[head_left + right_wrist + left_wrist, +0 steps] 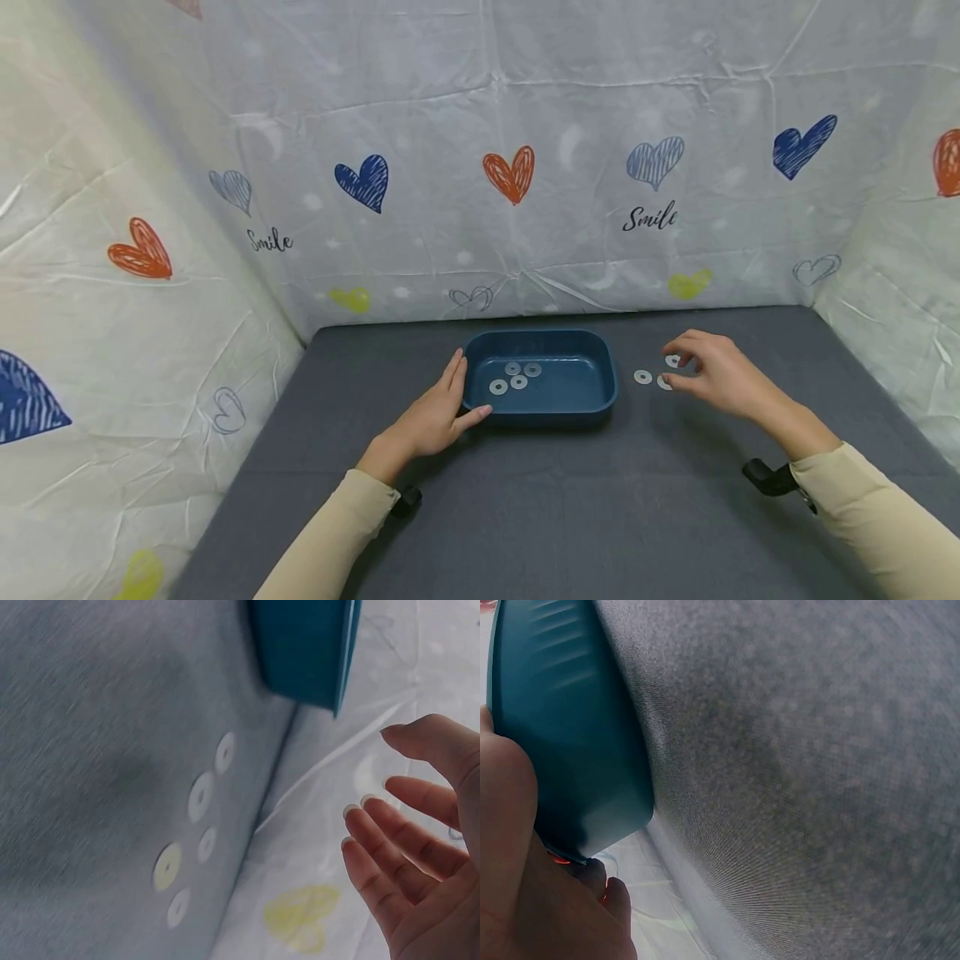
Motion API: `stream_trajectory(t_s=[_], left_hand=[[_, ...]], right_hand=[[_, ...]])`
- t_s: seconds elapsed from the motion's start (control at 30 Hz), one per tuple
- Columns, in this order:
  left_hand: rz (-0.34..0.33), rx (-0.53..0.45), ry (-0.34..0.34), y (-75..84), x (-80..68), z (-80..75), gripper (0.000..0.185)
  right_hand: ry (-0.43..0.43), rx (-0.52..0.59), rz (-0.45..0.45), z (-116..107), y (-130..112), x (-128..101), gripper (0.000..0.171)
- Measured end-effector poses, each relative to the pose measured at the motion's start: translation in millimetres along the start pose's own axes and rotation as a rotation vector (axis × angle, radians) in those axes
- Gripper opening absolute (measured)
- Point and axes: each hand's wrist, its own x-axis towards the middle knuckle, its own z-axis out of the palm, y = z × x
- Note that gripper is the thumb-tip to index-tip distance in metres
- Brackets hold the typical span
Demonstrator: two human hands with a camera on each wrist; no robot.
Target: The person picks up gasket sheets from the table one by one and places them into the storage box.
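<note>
A dark teal rectangular tray (540,410) stands on the grey cloth, with several flat washers (498,387) lying in its left half. My left hand (431,417) rests against the tray's left end, fingers along the outer wall and thumb at the front rim; the left wrist view shows the tray's outer wall (577,742) beside it. To the right of the tray, my right hand (720,375) hovers over more washers (642,377), thumb and fingers apart. From the right wrist view, several pale washers (200,796), one yellowish, lie on the cloth, and the right hand (420,862) holds nothing.
The grey cloth-covered table (525,517) runs back to a white sheet (420,242) printed with hearts and the word Smile. More sheet hangs along both sides. A black wrist mount (771,477) sticks out below the right sleeve.
</note>
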Motion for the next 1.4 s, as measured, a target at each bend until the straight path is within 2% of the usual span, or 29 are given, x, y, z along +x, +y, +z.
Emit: stream_trajectory(t_s=[0.17,0.4,0.83,1.4], left_hand=[[-0.002,0.001,-0.005,0.2,-0.6,0.3,0.102],[-0.002,-0.002,-0.003,1.0,-0.5,-0.6,0.101],[-0.015,0.009,0.001,0.5,0.2,1.1,0.102],[-0.009,0.004,0.000,-0.2,-0.4,0.8,0.102]], right_hand=[[-0.002,-0.009,0.018,-3.9,12.4,-10.6,0.031],[-0.062,-0.001,0.079,-5.7,28.0,-18.2,0.037],[-0.097,-0.041,0.115,-1.7,48.6,-19.6,0.039],[-0.126,0.009,0.177,10.8,69.7,-22.3,0.043]])
